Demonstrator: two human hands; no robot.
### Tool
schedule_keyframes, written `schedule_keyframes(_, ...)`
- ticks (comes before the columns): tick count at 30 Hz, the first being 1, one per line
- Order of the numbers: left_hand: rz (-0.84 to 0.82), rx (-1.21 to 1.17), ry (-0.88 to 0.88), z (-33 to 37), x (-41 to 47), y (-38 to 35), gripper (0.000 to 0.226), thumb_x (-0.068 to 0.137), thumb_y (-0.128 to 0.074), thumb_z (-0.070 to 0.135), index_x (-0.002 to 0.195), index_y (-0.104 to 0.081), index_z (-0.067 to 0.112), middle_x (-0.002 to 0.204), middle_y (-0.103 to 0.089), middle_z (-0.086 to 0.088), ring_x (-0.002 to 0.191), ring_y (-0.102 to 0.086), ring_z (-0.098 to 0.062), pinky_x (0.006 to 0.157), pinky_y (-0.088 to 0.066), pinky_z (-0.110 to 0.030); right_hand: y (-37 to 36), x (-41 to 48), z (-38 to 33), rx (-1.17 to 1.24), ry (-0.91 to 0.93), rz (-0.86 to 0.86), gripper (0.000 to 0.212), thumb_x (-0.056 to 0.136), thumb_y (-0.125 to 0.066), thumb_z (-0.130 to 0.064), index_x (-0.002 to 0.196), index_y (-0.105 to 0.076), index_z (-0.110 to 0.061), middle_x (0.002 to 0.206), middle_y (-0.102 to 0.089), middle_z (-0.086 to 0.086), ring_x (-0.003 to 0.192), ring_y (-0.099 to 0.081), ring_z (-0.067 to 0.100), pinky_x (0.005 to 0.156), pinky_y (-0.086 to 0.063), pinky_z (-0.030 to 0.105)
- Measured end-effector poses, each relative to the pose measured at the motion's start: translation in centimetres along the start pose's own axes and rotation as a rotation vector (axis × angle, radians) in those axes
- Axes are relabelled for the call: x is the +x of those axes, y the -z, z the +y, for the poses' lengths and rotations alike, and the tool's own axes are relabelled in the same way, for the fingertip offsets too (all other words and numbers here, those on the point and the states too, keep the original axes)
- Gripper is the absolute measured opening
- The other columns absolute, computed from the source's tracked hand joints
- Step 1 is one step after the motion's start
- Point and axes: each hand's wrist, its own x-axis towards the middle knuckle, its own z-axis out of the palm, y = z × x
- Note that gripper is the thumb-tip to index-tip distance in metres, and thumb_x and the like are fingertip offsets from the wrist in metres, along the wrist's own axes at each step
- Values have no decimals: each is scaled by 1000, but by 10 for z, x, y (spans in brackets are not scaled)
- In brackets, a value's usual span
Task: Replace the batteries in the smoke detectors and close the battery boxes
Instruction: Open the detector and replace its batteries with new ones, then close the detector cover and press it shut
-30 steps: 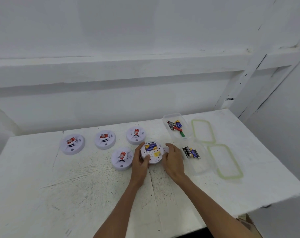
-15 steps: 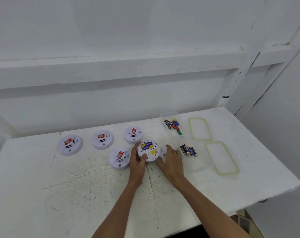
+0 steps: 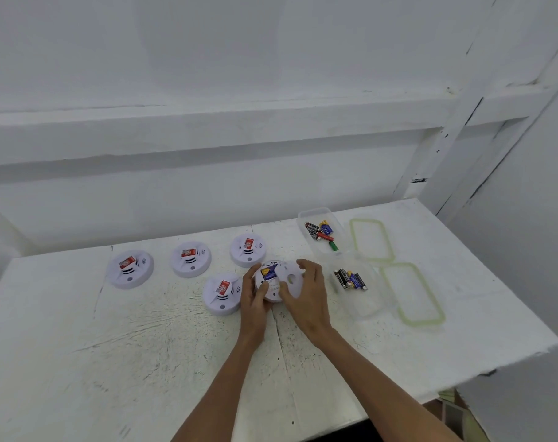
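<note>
White plastic back cover (image 3: 292, 277) going over the open smoke detector (image 3: 272, 290), middle of the table (image 3: 143, 346).
The right hand (image 3: 306, 295) has lifted it from just right of the detector; its grip pinches the rim, tilted above the blue-and-yellow battery (image 3: 268, 272). The left hand (image 3: 255, 298) wraps its grip round the detector's left edge. Closing seems imminent; four other detectors (image 3: 191, 259) wait left.

Both bare forearms rise from 6 o'clock and converge, the left hand (image 3: 255, 303), at 9 o'clock of the right hand (image 3: 308, 298), curling its fingers (image 3: 249, 278) round the smoke detector (image 3: 271, 282) while the right pinches its loose cover (image 3: 292, 277).
</note>
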Motion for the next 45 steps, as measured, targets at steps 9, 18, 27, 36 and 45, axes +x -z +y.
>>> schedule_keyframes(9, -14, 27, -13, 1, 0, 1, 45, 104, -57, 17, 147, -51, 28, 146, -61, -2, 134, -58, -25, 108, -49, -62, -8, 7, 4, -198, 186, -107, 60, 87, -64, -42, 136, -42, -14, 133, -44, 1, 114, -51, 18, 82, -56, 30)
schedule_keyframes(18, -14, 147, -80, -2, 1, 2, 38, 108, -54, 24, 144, -52, 36, 146, -59, 5, 134, -58, -17, 105, -55, -53, -11, 12, 8, -214, 250, -143, 59, 87, -68, -43, 132, -46, -12, 130, -49, 3, 109, -58, 19, 76, -58, 27)
schedule_keyframes(27, 9, 169, -88, 0, 0, 0, 32, 108, -53, 24, 139, -54, 35, 140, -63, 0, 128, -62, -20, 101, -57, -49, -6, 13, 11, -238, 255, -173, 52, 89, -62, -51, 127, -52, -17, 131, -45, -5, 105, -58, 14, 67, -58, 27)
schedule_keyframes(36, -1, 129, -53, 3, -3, -1, 43, 109, -50, 25, 152, -48, 28, 145, -61, 2, 124, -65, -9, 92, -59, -28, -5, 12, 7, -175, 162, -153, 46, 85, -70, -47, 117, -56, -17, 126, -43, -6, 101, -59, 11, 68, -52, 19)
schedule_keyframes(45, 19, 149, -68, 8, -5, -4, 41, 108, -52, 25, 148, -51, 33, 147, -58, 3, 130, -57, -5, 90, -55, -14, -1, -4, 19, -138, 90, -138, 94, 66, -69, -74, 139, -42, -20, 141, -41, -3, 129, -41, 9, 91, -50, 22)
